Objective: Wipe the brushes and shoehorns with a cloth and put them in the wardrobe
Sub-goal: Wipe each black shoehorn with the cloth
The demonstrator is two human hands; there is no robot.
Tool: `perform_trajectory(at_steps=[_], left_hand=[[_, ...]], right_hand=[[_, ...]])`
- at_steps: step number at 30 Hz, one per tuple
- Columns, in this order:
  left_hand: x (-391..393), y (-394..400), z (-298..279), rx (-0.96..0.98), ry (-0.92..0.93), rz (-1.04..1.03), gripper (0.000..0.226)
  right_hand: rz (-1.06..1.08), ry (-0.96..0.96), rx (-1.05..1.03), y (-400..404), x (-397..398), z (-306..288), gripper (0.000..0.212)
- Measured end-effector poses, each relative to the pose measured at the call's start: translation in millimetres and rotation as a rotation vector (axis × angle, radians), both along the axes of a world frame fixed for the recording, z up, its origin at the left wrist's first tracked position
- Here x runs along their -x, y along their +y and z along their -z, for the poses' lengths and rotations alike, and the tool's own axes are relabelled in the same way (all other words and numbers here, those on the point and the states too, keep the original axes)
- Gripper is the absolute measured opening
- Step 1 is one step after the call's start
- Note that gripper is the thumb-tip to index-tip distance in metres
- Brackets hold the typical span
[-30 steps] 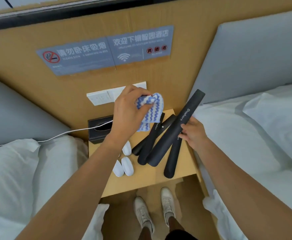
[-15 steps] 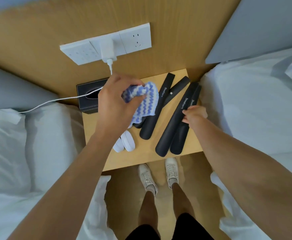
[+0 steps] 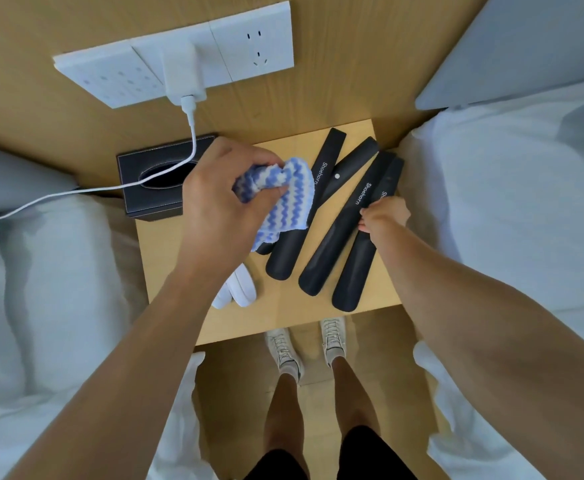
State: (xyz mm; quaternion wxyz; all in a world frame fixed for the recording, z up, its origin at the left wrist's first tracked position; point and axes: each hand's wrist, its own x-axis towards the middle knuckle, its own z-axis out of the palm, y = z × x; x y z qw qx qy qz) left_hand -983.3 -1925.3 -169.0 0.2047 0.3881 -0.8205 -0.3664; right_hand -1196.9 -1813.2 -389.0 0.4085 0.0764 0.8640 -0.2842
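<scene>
Light wood nightstand (image 3: pixel 283 317) between two white beds, wood wall panel behind with a white socket strip (image 3: pixel 179 57); black tissue box (image 3: pixel 152 181) at far left. Four black shoehorns (image 3: pixel 339 233) lie fanned on the right half — matte, two lettered "Shoehorn". Left hand (image 3: pixel 221 206) bunches a blue-white zigzag cloth (image 3: pixel 283 199) in curled fingers over the leftmost. Right hand (image 3: pixel 385 214) touches the right pair — probably pinching one, grip unclear.

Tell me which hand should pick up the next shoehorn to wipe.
Probably the right hand: it already rests on the two rightmost shoehorns, while the left hand is busy holding the striped cloth.
</scene>
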Motion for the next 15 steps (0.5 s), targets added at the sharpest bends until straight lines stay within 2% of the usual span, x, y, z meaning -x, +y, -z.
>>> perform_trajectory(at_steps=[1,4,6,8,10,15], left_hand=[[-2,-1,2,-0.001,-0.003,-0.001,0.022],[-6,-3,5,0.008,-0.005,-0.007,0.023],[-8,-6,7,0.019,-0.011,-0.014,0.023],[-11,-7,6,0.022,-0.012,-0.026,0.024],[-12,-9,4,0.025,-0.005,-0.028,0.026],[-21,-11,-5,0.053,0.008,-0.063,0.033]], right_hand=[[-0.019,0.029,-0.012,-1,-1,-2,0.032],[-0.095,0.273,-0.074,-4,-13,-9,0.048],[-0.138,0.364,-0.023,-11,-25,-14,0.046],[-0.246,0.325,0.021,-23,-38,-13,0.029],[-0.332,0.190,0.028,-37,-52,-10,0.023],[-0.215,0.041,0.022,-54,-75,5,0.026]])
